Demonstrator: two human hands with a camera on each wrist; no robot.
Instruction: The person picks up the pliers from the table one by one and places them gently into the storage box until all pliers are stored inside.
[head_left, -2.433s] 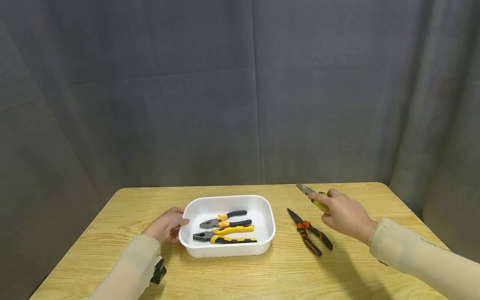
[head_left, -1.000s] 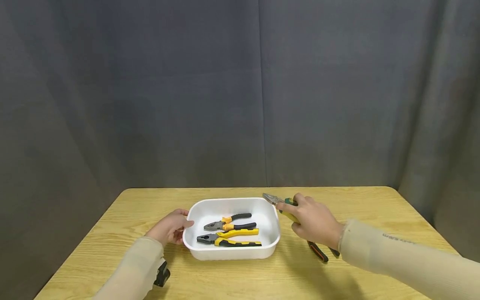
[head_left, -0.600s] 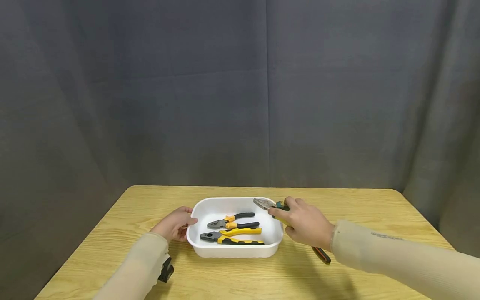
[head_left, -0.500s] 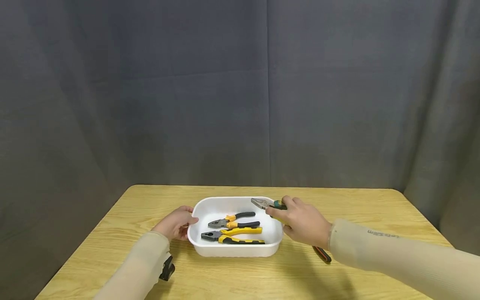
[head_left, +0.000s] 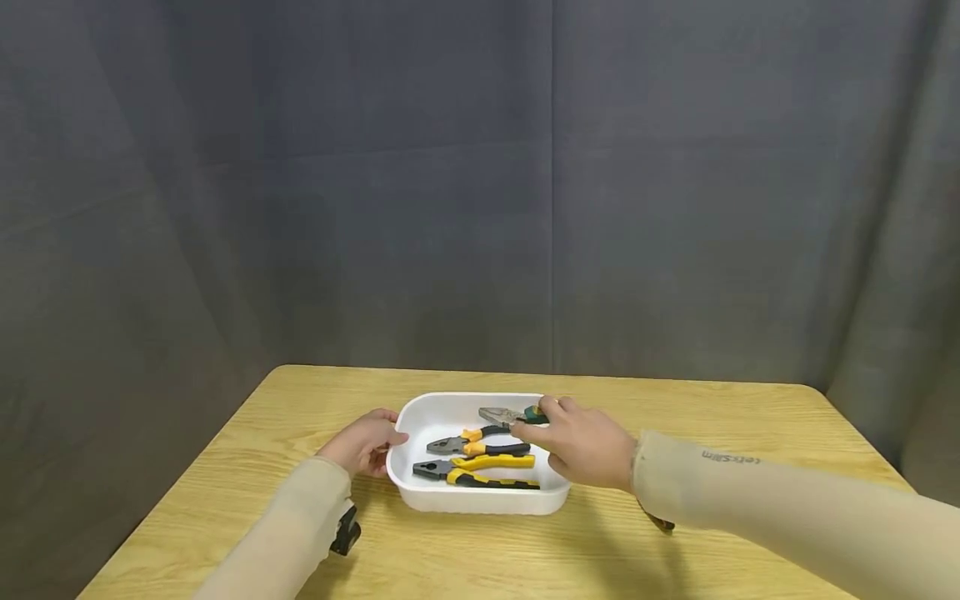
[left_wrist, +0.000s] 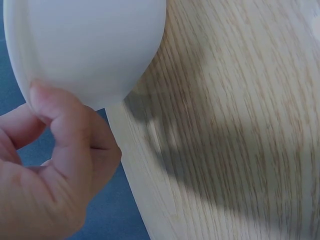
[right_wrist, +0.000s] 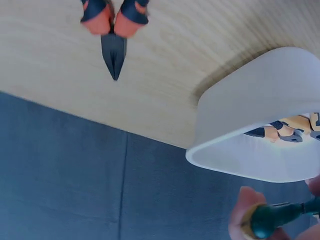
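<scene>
My left hand (head_left: 366, 443) pinches the left rim of a white plastic tray (head_left: 480, 501), thumb over the edge; the left wrist view shows this grip up close. Over the tray's back right corner, my right hand (head_left: 588, 446) holds combination pliers (head_left: 501, 415) with green and yellow handles, their metal head pointing left above the tray floor. Inside lie two more pairs: pliers with orange and black handles (head_left: 448, 446), and larger pliers with yellow and black handles (head_left: 495, 460) nearer the front. The right hand's fingers hide most of the held handles.
Long-nose pliers (right_wrist: 114, 52) with orange and black handles lie on the wooden table (head_left: 480, 558) right of the tray, mostly hidden under my right forearm in the head view. A grey curtain (head_left: 480, 208) hangs behind the table.
My right hand has carried the green and yellow pliers leftward from above the table's right side to over the tray, and lower. My left hand has kept its grip on the rim.
</scene>
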